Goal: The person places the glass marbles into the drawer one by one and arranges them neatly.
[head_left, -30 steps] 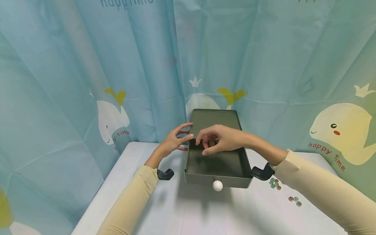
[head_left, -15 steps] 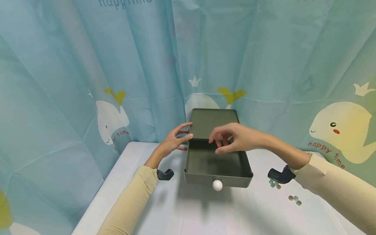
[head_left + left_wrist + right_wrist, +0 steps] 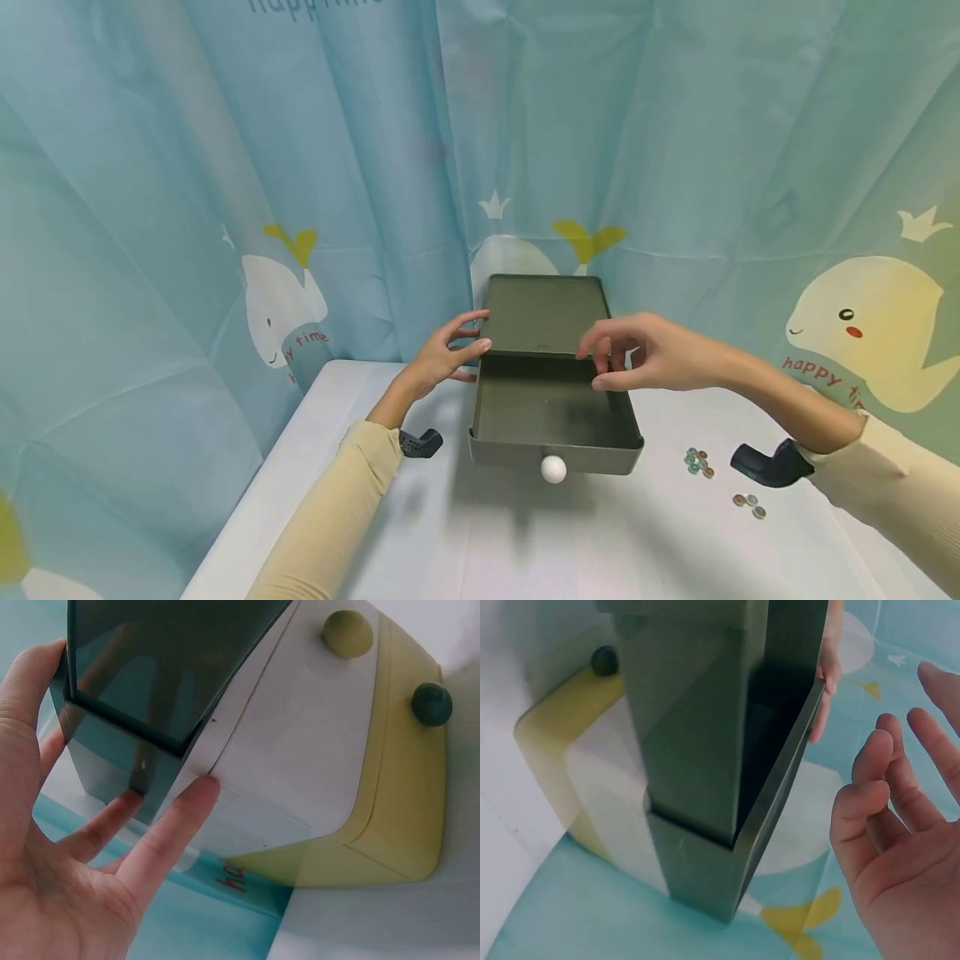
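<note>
A dark green drawer [image 3: 510, 455] with a white knob [image 3: 553, 469] stands pulled out from beneath the green top of a small cabinet [image 3: 543, 315]. My left hand [image 3: 435, 357] has spread fingers along the cabinet's left side. In the left wrist view one fingertip [image 3: 206, 789] rests at the white section [image 3: 307, 742], below the green one. Above the drawer's right edge hovers my right hand [image 3: 651, 354], its fingers loosely bent and nothing visible between them. In the right wrist view that hand [image 3: 907, 840] is apart from the cabinet.
Below the white section is a yellow one [image 3: 409, 780] with a dark knob [image 3: 432, 704]. Several small round disc-like pieces [image 3: 698, 462] lie right of the cabinet, with another small group [image 3: 750, 505] nearer the front. A blue whale-print curtain [image 3: 360, 167] hangs behind the white table [image 3: 420, 533].
My right hand has moved right, from over the middle of the drawer to its right edge, uncovering more of the drawer's inside. My left hand has stayed at the cabinet's side.
</note>
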The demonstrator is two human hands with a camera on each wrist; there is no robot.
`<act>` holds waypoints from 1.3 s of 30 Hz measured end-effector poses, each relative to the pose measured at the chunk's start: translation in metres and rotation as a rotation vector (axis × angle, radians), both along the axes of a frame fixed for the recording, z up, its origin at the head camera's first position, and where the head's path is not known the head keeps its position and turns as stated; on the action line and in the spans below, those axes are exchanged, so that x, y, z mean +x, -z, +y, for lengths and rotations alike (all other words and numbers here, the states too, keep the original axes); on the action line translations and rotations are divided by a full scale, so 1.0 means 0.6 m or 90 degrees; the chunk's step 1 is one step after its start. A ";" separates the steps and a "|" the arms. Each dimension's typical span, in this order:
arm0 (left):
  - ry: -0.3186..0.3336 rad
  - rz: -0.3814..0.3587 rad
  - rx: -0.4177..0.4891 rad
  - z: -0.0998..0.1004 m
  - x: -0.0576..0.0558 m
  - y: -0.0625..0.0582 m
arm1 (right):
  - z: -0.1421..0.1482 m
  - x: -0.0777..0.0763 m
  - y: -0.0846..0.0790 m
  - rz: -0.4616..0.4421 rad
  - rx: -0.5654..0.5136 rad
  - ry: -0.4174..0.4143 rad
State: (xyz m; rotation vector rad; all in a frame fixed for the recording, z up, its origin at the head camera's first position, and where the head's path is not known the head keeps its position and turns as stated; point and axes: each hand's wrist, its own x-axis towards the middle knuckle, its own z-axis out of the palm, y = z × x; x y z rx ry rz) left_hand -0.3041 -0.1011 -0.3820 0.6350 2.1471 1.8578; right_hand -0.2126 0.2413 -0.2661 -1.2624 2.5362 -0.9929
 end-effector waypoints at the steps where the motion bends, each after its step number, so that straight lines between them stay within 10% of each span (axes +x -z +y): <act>1: -0.001 0.000 0.000 0.000 0.000 0.001 | 0.006 0.003 0.001 0.003 -0.006 0.002; 39: 0.005 0.004 -0.006 0.000 0.002 -0.007 | 0.188 0.051 0.111 -0.012 -0.098 0.210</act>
